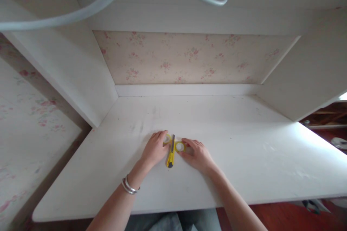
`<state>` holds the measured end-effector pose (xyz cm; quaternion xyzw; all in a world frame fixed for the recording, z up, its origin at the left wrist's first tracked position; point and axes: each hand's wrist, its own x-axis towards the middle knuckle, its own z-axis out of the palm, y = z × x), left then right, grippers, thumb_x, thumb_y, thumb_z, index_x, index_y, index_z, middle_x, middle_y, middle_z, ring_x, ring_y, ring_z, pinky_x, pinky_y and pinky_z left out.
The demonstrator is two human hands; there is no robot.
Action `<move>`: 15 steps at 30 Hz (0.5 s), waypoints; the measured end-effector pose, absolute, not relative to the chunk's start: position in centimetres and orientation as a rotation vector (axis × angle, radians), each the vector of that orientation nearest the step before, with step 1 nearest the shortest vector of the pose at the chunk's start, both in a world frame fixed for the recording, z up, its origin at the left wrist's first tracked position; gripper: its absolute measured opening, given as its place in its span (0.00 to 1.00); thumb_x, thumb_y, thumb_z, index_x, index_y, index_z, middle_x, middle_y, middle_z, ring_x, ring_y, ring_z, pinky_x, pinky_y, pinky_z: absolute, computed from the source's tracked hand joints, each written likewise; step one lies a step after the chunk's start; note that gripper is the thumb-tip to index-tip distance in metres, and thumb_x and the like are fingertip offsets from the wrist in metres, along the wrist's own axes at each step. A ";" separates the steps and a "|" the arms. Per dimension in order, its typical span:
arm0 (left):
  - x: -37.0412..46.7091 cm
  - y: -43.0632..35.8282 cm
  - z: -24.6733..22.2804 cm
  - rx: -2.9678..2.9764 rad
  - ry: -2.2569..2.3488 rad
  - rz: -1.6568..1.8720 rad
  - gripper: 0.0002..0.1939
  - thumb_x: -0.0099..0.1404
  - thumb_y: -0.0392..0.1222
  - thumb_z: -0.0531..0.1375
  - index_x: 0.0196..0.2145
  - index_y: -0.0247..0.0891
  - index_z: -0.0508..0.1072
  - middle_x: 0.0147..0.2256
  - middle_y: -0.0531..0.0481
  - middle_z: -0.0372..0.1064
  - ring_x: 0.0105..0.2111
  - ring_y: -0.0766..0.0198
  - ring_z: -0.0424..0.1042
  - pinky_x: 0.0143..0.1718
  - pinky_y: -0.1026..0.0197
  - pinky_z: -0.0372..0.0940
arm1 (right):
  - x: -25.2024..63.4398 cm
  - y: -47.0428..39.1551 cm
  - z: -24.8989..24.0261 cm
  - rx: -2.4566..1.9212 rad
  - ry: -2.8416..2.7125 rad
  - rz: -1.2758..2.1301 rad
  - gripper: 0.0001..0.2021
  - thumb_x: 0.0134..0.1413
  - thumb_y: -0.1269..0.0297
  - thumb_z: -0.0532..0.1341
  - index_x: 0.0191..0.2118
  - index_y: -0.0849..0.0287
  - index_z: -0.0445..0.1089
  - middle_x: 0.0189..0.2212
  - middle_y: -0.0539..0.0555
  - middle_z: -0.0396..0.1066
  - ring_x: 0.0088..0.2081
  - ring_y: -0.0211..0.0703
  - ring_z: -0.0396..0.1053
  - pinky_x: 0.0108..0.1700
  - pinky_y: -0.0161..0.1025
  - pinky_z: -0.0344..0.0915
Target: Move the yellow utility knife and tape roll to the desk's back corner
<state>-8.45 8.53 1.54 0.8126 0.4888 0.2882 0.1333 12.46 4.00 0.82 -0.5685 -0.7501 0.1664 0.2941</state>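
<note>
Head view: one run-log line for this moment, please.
left hand on tape roll | right hand on tape roll | knife between | desk

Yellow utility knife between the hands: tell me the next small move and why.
Probably close the right hand around the yellow plastic utility knife, which lies flat and unheld on the white desk. Both hands rest on small yellow-cored tape rolls: the left hand covers one, the right hand's fingers touch the other.
</note>
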 end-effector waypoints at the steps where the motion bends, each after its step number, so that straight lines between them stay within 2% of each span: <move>1: -8.5 8.3 1.8 2.326 1.411 0.879 0.21 0.60 0.39 0.60 0.51 0.40 0.64 0.47 0.45 0.68 0.49 0.55 0.66 0.52 0.51 0.62 | 12.5 4.0 0.8 -1.514 -1.989 0.441 0.22 0.50 0.55 0.62 0.51 0.52 0.65 0.42 0.53 0.73 0.44 0.45 0.69 0.48 0.43 0.61; 5: -8.1 7.5 2.6 2.224 1.246 0.999 0.22 0.59 0.39 0.60 0.52 0.42 0.62 0.50 0.46 0.63 0.51 0.58 0.64 0.54 0.53 0.61 | 12.3 3.8 0.9 -1.535 -1.979 0.445 0.24 0.47 0.55 0.64 0.52 0.52 0.65 0.43 0.54 0.73 0.44 0.45 0.69 0.48 0.43 0.61; 10: -6.7 6.9 2.1 2.206 1.064 0.900 0.27 0.56 0.35 0.63 0.53 0.43 0.62 0.50 0.46 0.63 0.51 0.57 0.65 0.55 0.52 0.62 | 12.4 3.8 0.8 -1.549 -2.004 0.450 0.28 0.44 0.59 0.65 0.54 0.52 0.62 0.44 0.54 0.72 0.45 0.46 0.68 0.48 0.44 0.60; 15: -6.3 6.8 2.4 2.249 0.979 0.879 0.31 0.54 0.33 0.63 0.54 0.42 0.61 0.53 0.46 0.62 0.55 0.57 0.61 0.59 0.52 0.56 | 12.4 3.7 0.7 -1.539 -2.043 0.406 0.28 0.44 0.59 0.65 0.54 0.52 0.63 0.46 0.54 0.71 0.46 0.47 0.68 0.48 0.44 0.61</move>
